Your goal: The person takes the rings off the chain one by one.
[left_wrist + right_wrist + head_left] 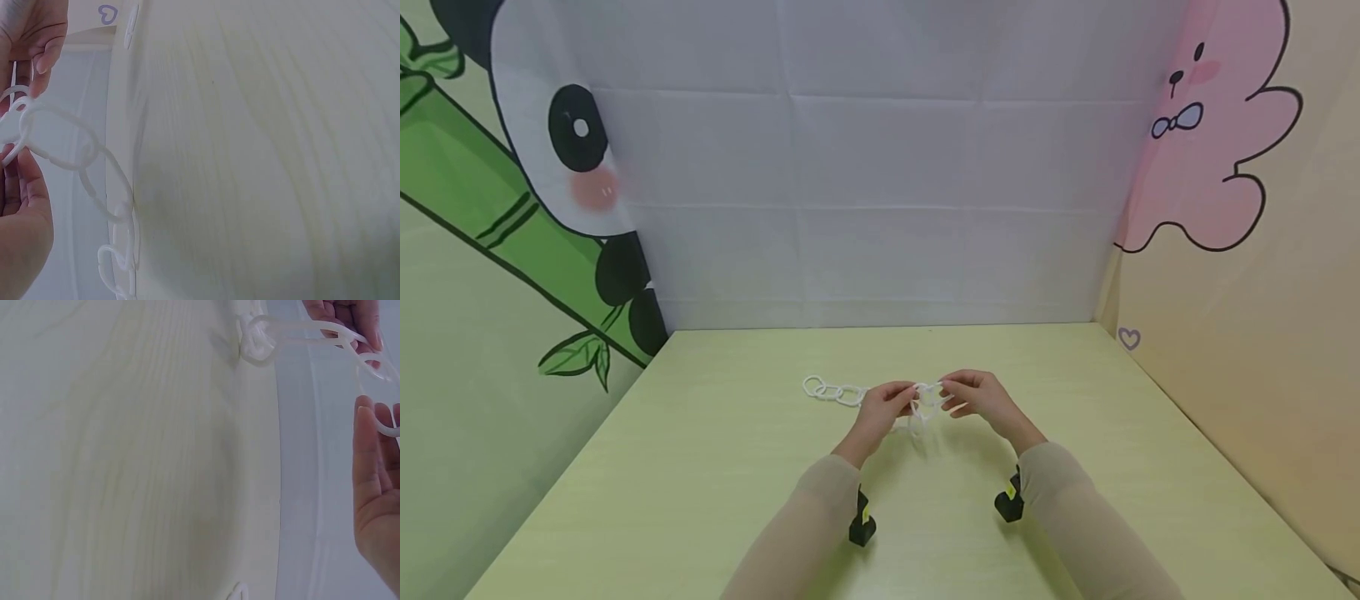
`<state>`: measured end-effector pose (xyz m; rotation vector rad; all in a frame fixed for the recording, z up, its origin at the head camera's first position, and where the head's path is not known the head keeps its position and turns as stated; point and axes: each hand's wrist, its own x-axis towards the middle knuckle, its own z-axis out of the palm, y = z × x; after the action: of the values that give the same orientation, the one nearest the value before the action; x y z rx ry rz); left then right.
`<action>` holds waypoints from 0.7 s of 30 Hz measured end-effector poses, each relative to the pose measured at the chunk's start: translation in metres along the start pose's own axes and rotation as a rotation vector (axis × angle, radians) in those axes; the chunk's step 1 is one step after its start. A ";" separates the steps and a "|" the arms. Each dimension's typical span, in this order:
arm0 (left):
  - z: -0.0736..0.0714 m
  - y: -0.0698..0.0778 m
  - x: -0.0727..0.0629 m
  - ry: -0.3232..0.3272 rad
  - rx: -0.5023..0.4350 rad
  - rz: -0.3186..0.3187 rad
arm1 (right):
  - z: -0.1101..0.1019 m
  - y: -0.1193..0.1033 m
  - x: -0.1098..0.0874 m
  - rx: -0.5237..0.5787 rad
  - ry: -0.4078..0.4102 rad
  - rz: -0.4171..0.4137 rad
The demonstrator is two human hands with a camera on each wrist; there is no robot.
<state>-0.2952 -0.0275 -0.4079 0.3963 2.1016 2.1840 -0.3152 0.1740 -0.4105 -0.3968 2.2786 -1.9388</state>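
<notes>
White plastic chain links are held up between the two hands, a little above the table. My left hand pinches a link between thumb and fingers. Facing it, my right hand pinches a link at the other side. In the left wrist view, joined links droop from the hands toward the table. A bunched cluster of links hangs beyond the left hand in the right wrist view. Further along, a length of the white chain lies on the table, partly hidden behind the left hand.
A pale yellow table spreads beneath both arms. At its back edge hangs a white cloth, with cartoon-printed walls on both sides. Another white link lies near the table's far edge. Black wrist devices hang under the sleeves.
</notes>
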 end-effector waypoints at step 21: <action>-0.003 -0.023 0.016 0.052 -0.024 -0.004 | 0.006 -0.001 -0.004 -0.016 -0.069 -0.012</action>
<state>-0.3138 -0.0255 -0.4284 0.3373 2.0975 2.2389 -0.3102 0.1692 -0.4113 -0.4722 2.2550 -1.8837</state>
